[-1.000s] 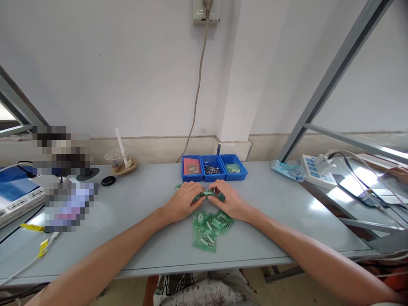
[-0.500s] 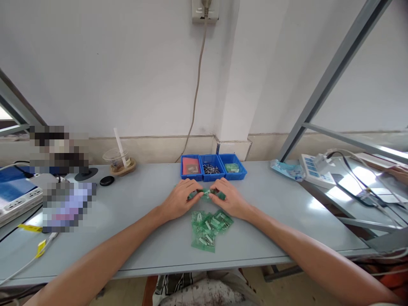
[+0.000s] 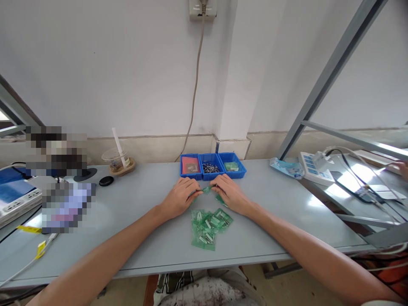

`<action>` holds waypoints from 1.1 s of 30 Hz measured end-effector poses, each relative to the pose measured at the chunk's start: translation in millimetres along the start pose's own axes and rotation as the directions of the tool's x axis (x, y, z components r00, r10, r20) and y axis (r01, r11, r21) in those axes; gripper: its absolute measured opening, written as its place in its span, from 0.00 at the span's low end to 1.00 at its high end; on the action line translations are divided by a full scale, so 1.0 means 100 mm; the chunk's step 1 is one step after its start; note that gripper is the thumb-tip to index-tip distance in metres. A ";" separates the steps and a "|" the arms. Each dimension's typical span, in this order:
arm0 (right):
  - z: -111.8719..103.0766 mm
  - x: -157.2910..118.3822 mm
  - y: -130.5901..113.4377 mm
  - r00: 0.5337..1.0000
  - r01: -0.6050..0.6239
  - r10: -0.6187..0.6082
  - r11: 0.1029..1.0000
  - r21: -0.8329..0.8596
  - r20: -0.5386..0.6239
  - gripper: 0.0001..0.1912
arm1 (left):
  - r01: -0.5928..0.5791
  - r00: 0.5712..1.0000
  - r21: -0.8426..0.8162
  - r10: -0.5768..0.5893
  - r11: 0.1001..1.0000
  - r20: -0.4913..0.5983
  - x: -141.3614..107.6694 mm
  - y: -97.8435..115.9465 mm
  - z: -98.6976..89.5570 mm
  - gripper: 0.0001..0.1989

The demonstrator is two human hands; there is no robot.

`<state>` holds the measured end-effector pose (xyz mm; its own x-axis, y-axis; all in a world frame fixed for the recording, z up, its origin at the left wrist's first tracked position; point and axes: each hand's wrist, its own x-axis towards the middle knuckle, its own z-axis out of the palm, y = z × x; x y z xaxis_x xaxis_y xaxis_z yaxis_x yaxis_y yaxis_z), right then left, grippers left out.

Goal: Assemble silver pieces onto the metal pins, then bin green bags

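Between my two hands stretches a small green plastic bag [image 3: 206, 189], raised a little over the table. My left hand [image 3: 181, 197] pinches its left edge between thumb and fingers. My right hand [image 3: 230, 194] is closed on the other edge, and some green film also shows beneath that palm. What lies inside the held bag is too small to make out. Nearer to me, a pile of green bags [image 3: 208, 227] with white and metal pieces in them lies on the table. Three blue bins [image 3: 211, 175] stand just beyond my hands.
The bins hold a red piece [image 3: 190, 165], dark metal screws or pins [image 3: 210, 167] and green bags [image 3: 231, 166]. At left are a cup with a straw [image 3: 118, 158], a black disc [image 3: 106, 181] and a power strip [image 3: 22, 204]. Another strip [image 3: 314, 170] and a blue packet [image 3: 287, 168] lie right.
My hands have shifted slightly, with the right fingers now higher on the bag. More of the green film shows between my hands. The pile has stayed put.
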<state>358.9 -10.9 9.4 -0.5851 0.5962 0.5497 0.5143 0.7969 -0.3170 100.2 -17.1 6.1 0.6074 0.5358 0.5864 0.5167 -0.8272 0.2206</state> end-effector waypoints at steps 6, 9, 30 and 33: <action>-0.03 0.01 -0.03 1.000 -0.027 0.028 0.999 0.021 -0.014 0.11 | -0.037 0.999 0.068 0.035 0.997 0.036 0.00 -0.05 -0.01 0.11; -0.02 0.00 -0.06 0.999 -0.045 0.047 0.997 0.058 -0.027 0.13 | -0.028 0.999 0.077 0.026 0.997 0.031 0.00 -0.07 -0.02 0.11; 0.11 -0.03 -0.07 0.987 -0.152 0.161 0.955 0.255 -0.014 0.06 | 0.070 0.997 0.015 -0.070 0.997 -0.030 -0.02 -0.12 0.04 0.13; 0.12 -0.03 -0.11 0.986 -0.155 0.166 0.952 0.265 -0.020 0.07 | 0.072 0.997 0.010 -0.072 0.997 -0.026 -0.02 -0.13 0.05 0.13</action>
<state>346.9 -20.3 2.1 -0.4786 0.7183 0.5049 0.4138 0.6917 -0.5919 95.5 -6.7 -2.2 0.5529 0.5895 0.5890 0.5656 -0.7845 0.2543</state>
